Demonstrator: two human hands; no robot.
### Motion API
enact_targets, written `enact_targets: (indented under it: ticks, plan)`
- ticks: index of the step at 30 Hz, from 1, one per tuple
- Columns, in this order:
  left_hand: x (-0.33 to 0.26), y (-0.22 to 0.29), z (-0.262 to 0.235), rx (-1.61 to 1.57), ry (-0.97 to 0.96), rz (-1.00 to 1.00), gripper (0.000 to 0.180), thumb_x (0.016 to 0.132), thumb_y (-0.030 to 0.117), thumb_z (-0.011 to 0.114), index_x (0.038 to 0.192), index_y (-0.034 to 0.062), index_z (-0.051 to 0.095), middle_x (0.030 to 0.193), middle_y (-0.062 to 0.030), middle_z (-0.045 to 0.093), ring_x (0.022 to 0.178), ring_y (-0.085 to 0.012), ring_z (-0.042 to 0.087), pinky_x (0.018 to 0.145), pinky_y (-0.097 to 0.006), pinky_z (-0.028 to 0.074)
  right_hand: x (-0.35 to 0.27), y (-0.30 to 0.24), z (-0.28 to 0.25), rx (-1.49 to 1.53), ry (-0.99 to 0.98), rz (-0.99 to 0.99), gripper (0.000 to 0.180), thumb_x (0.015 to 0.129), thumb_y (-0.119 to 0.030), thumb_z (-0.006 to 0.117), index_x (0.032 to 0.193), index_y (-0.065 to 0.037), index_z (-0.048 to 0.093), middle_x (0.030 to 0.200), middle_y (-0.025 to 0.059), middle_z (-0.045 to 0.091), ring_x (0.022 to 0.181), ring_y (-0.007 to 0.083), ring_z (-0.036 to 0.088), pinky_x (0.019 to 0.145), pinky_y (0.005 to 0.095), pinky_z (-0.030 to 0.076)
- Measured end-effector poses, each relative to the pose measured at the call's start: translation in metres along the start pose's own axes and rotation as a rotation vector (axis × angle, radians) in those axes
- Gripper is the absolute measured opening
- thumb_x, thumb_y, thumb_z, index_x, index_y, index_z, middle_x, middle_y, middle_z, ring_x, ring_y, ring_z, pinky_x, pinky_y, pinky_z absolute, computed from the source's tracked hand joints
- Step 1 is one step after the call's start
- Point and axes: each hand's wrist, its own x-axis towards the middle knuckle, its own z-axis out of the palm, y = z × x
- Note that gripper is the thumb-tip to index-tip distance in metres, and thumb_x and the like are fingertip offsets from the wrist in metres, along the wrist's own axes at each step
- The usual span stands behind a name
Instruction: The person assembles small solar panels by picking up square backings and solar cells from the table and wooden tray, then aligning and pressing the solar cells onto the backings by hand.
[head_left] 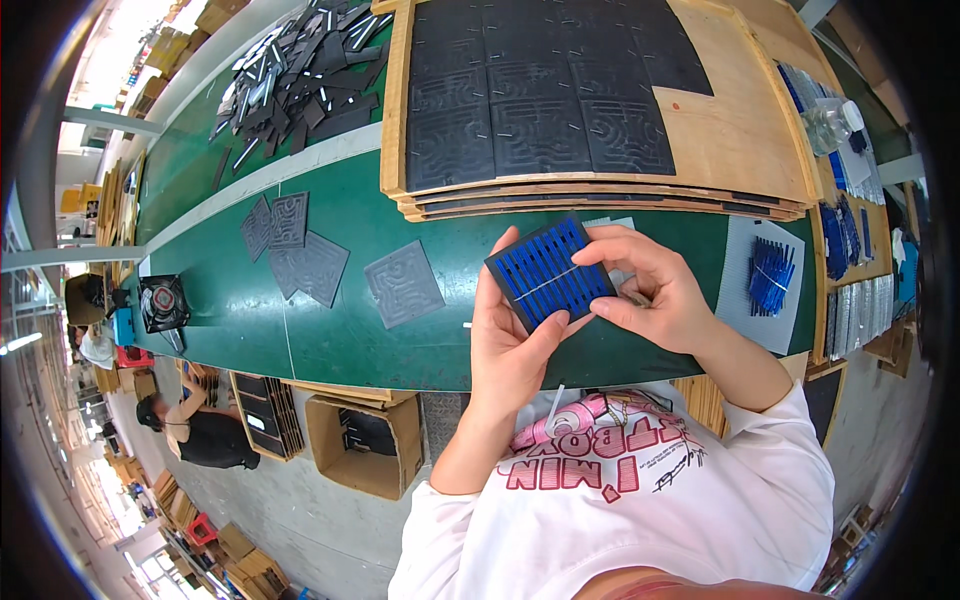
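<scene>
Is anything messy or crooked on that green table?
Yes. The dark strips and scraps at the far left lie in a jumbled heap, and the grey patterned squares overlap at odd angles. The stacked wooden boards look tidy.

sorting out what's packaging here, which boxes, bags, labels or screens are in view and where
open cardboard box: on the floor under the table's near edge, brown, square, dark parts inside
second cardboard box: just left of it, brown, holding dark flat sheets on edge
clear plastic bag: far right, on the wooden boards, crumpled and see-through
stacked cardboard boxes: floor, lower left, brown
No screens or separate labels show.
</scene>
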Motion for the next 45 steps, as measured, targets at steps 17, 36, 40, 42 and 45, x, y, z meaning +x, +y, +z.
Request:
enact_targets:
  ticks: [17, 36, 40, 42, 45]
  plan:
    - [0.001, -0.011, 0.000, 0.044, 0.024, 0.049, 0.084, 0.081, -0.018, 0.055, 0.154, 0.0078, 0.020, 0.140, -0.0168, 0.046, 0.122, -0.0286, 0.057, 0.096, -0.039, 0.057, 0.001, 0.008, 0.012, -0.053, 0.059, -0.019, 0.053, 0.077, 0.011, 0.068, 0.126, -0.005, 0.057, 0.126, 0.0069, 0.050, 0.109, 0.0136, 0.058, 0.063, 0.0179, 0.051]
    - [0.002, -0.010, 0.001, 0.051, 0.033, 0.059, 0.084, 0.081, -0.020, 0.052, 0.153, 0.0076, 0.020, 0.139, -0.0179, 0.046, 0.123, -0.0328, 0.058, 0.098, -0.046, 0.056, 0.000, 0.010, 0.009, 0.052, 0.073, -0.029, 0.049, 0.083, 0.010, 0.062, 0.129, -0.004, 0.055, 0.121, 0.0046, 0.055, 0.097, 0.0092, 0.058, 0.059, 0.0173, 0.047]
    - [0.002, -0.011, 0.002, 0.008, 0.034, 0.064, 0.084, 0.081, -0.020, 0.052, 0.153, 0.0081, 0.020, 0.140, -0.0179, 0.046, 0.123, -0.0327, 0.058, 0.099, -0.046, 0.056, 0.000, 0.007, 0.010, 0.048, 0.072, -0.010, 0.047, 0.083, 0.010, 0.062, 0.128, -0.005, 0.055, 0.123, 0.0050, 0.055, 0.099, 0.0102, 0.059, 0.060, 0.0174, 0.048]
    - [0.002, -0.011, 0.002, 0.005, 0.032, 0.063, 0.084, 0.081, -0.020, 0.052, 0.153, 0.0081, 0.020, 0.140, -0.0179, 0.046, 0.123, -0.0326, 0.058, 0.099, -0.046, 0.055, 0.000, 0.006, 0.010, 0.054, 0.082, -0.015, 0.046, 0.083, 0.010, 0.061, 0.126, -0.005, 0.056, 0.124, 0.0054, 0.054, 0.102, 0.0110, 0.060, 0.061, 0.0172, 0.049]
    - [0.002, -0.010, 0.003, 0.007, 0.030, 0.061, 0.084, 0.081, -0.020, 0.052, 0.153, 0.0081, 0.020, 0.140, -0.0179, 0.046, 0.123, -0.0326, 0.058, 0.099, -0.046, 0.056, 0.001, 0.006, 0.010, 0.056, 0.074, -0.012, 0.045, 0.083, 0.009, 0.061, 0.126, -0.005, 0.056, 0.126, 0.0057, 0.053, 0.104, 0.0114, 0.060, 0.062, 0.0174, 0.050]
